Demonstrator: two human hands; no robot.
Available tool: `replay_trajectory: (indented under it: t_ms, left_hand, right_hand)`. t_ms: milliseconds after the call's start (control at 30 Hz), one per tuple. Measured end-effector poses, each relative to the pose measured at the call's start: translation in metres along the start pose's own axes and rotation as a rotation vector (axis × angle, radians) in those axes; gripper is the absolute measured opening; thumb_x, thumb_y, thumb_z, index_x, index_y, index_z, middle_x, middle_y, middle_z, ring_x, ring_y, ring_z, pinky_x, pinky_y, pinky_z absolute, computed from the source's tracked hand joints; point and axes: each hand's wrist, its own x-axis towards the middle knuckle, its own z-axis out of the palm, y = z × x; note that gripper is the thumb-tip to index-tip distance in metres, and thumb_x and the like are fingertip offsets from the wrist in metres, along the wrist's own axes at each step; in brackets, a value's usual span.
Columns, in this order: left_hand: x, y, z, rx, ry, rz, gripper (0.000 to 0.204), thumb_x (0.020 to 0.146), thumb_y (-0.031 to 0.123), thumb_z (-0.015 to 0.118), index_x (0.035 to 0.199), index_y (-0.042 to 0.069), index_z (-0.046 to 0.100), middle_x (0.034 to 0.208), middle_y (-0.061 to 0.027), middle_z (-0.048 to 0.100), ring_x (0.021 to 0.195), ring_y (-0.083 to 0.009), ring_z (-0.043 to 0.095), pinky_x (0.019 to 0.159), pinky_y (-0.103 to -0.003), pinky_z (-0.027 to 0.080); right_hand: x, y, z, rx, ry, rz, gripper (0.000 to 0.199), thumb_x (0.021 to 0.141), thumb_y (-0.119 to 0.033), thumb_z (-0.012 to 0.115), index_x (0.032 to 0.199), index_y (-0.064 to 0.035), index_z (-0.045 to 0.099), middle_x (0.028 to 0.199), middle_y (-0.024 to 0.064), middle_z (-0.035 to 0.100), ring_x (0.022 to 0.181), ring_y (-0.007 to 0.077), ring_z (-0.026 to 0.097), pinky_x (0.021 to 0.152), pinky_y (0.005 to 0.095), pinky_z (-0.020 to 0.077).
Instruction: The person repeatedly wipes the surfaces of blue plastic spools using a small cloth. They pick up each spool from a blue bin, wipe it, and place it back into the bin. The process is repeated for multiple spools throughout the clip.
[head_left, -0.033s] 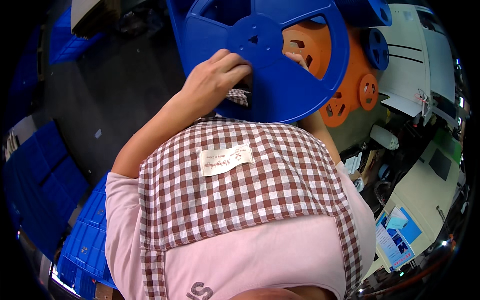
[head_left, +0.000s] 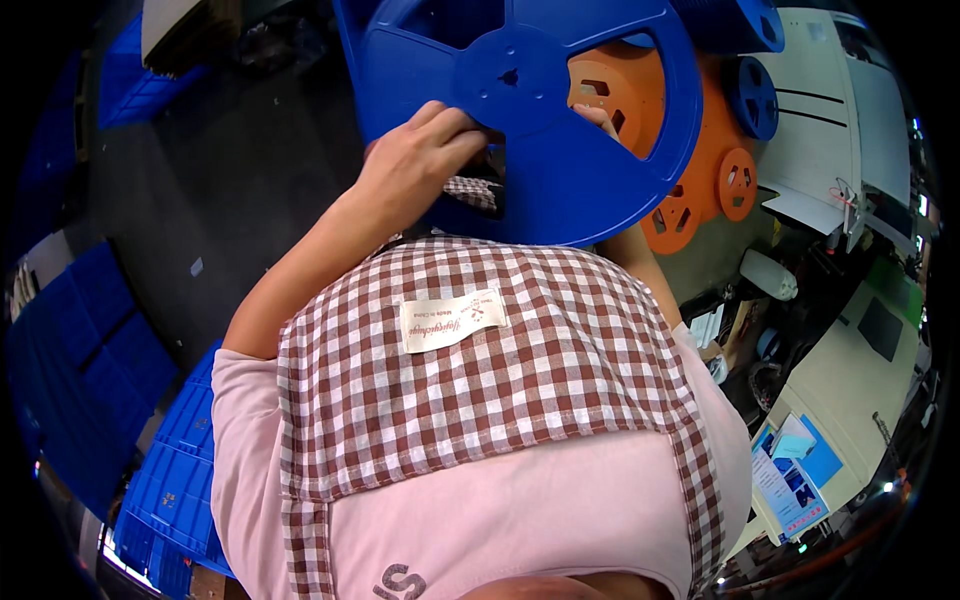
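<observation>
A large blue plastic reel (head_left: 560,110) fills the top centre of the view, held up in front of the person's chest, its flat face with cut-out windows toward the camera; the left hand (head_left: 415,160) is closed on the reel's lower left, fingers curled through a window; of the right hand (head_left: 597,118), only fingertips show through another window, so its grip cannot be told; behind the reel lies an orange reel (head_left: 700,190), with a smaller blue reel (head_left: 750,95) beside it; below, a brown-checked apron (head_left: 480,370) over a pink shirt (head_left: 520,520); blue crates (head_left: 165,470) stand at lower left.
</observation>
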Motion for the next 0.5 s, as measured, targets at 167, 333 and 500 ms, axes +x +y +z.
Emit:
replay_trajectory:
  t_ms: [167,333,500]
  left_hand:
    - [-0.021,0.009,-0.025,-0.063,0.104,-0.108,0.029,0.069,-0.003,0.074,0.095,0.007,0.069,0.099,-0.0067,0.062,0.089,-0.023,0.062,0.073,-0.034,0.054]
    - [0.04,0.029,-0.022,-0.126,0.378,0.071,0.032,0.07,0.0,0.076,0.099,0.009,0.07,0.1,-0.0047,0.066,0.091,-0.0212,0.063,0.075,-0.032,0.055]
    - [0.046,0.03,0.008,-0.024,0.198,0.143,0.028,0.073,0.004,0.071,0.1,0.008,0.069,0.1,-0.0028,0.066,0.094,-0.0176,0.061,0.075,-0.028,0.056]
  right_hand:
    - [0.008,-0.029,0.053,0.31,-0.155,0.345,0.061,0.092,-0.051,0.051,0.131,-0.0039,0.052,0.119,0.0175,0.063,0.105,0.0408,0.064,0.081,0.0491,0.0586]
    - [0.0,-0.009,0.033,0.255,-0.103,0.049,0.046,0.1,-0.036,0.042,0.124,0.0013,0.054,0.106,0.019,0.067,0.093,0.0226,0.069,0.075,0.0319,0.0601]
    - [0.003,-0.01,0.053,0.288,-0.063,0.032,0.04,0.099,-0.031,0.043,0.119,-0.0005,0.057,0.102,0.0147,0.068,0.087,0.0187,0.067,0.075,0.025,0.0553]
